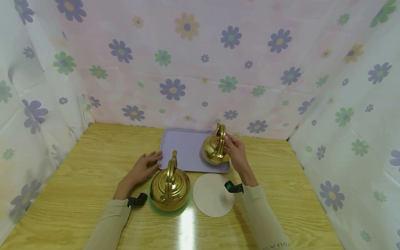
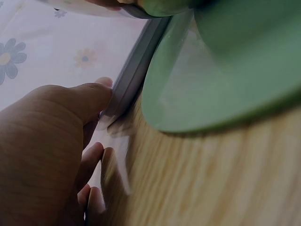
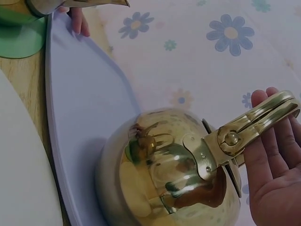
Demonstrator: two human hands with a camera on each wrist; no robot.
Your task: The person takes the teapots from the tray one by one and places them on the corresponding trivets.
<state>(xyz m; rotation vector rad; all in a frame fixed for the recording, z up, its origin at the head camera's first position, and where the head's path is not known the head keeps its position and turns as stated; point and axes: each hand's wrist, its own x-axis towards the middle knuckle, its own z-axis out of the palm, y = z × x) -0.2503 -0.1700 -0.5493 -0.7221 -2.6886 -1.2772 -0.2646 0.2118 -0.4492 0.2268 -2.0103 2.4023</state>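
A gold kettle (image 1: 212, 152) stands on the right end of a lavender tray (image 1: 181, 147). My right hand (image 1: 236, 151) is at its raised handle (image 3: 263, 120). In the right wrist view the fingers pass behind the handle, fairly straight, with the palm apart from it; the thumb is hidden there. My left hand (image 1: 145, 168) lies at the tray's near left corner, fingers spread, with the thumb (image 2: 101, 92) against the tray's rim in the left wrist view. Beside that hand, a second gold kettle (image 1: 170, 194) sits on a round green mat (image 1: 153, 206).
A round cream mat (image 1: 213, 199) lies in front of the tray, to the right of the green mat. The wooden table (image 1: 272, 201) is bounded at back and sides by flowered curtains (image 1: 203, 69). The tray's far edge runs close to the back curtain.
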